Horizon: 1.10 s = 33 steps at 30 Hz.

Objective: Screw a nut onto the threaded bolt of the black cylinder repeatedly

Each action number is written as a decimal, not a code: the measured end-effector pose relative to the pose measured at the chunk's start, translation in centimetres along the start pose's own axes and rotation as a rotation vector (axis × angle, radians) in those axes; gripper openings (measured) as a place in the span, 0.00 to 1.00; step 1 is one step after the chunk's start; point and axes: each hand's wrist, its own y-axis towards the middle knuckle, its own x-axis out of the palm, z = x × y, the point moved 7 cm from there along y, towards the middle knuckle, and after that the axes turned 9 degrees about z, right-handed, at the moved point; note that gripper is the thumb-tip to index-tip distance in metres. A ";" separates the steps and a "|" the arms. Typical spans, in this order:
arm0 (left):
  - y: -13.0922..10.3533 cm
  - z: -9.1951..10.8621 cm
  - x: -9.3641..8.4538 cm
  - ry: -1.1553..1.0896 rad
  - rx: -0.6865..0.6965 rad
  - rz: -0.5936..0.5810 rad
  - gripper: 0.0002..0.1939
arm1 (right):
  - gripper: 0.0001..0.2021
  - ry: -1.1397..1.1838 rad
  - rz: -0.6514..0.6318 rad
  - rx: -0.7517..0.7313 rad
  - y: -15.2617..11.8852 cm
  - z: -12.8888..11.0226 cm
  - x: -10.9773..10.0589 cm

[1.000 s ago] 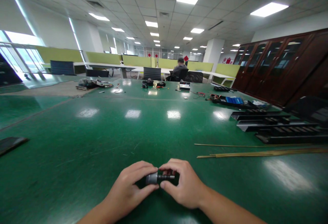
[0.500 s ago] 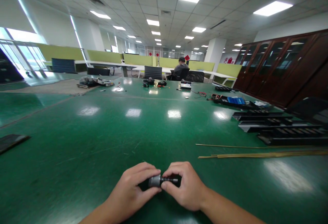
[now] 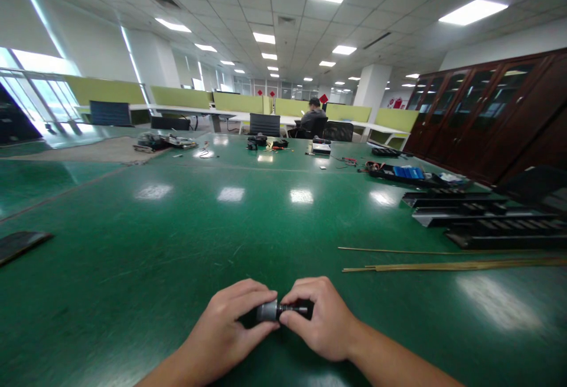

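Observation:
A small grey metal cylinder (image 3: 267,311) with a thin, dark, ridged shaft (image 3: 293,309) is held low over the green table, close to its near edge. My left hand (image 3: 228,325) is closed on the cylinder, thumb below and fingers above. From the other side my right hand (image 3: 325,322) pinches the shaft where it meets the cylinder, its fingers curled round it. The shaft points to the right, and its far end lies in the hollow of the right hand. The left end of the cylinder is partly hidden by my left hand.
Thin brass-coloured rods (image 3: 425,267) lie to the right, with black metal channels (image 3: 482,218) behind them. A dark flat slab (image 3: 22,245) rests at the left. Farther back are a blue-and-black tray of parts (image 3: 405,173) and a seated person (image 3: 313,118).

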 end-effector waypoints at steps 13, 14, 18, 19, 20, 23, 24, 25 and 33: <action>0.2 0.3 -0.3 -0.007 0.034 -0.005 0.19 | 0.02 0.017 0.009 0.004 0.0 0.0 -0.2; 0.2 0.3 -0.4 -0.005 0.034 0.000 0.19 | 0.03 0.019 0.009 0.005 0.0 -0.1 -0.2; 0.3 0.3 -0.3 -0.007 0.025 0.011 0.19 | 0.03 0.016 0.012 0.007 0.0 -0.2 -0.3; 0.3 0.2 -0.3 -0.009 0.020 0.011 0.19 | 0.03 0.016 0.012 0.006 0.0 -0.2 -0.3; 0.3 0.1 -0.2 -0.010 0.014 0.009 0.19 | 0.03 0.017 0.012 0.005 0.1 -0.2 -0.3; 0.3 -0.2 -0.2 0.002 0.005 0.013 0.19 | 0.04 0.018 0.016 0.009 0.1 0.1 -0.3; 0.3 -0.3 -0.2 0.010 0.004 0.018 0.19 | 0.04 0.016 0.018 0.011 0.1 0.1 -0.4; 0.3 -0.3 -0.2 0.017 0.005 0.021 0.19 | 0.04 0.013 0.020 0.012 0.1 0.2 -0.4; 0.3 -0.5 -0.4 0.037 -0.011 0.031 0.19 | 0.04 0.010 0.028 0.015 0.1 0.3 -0.5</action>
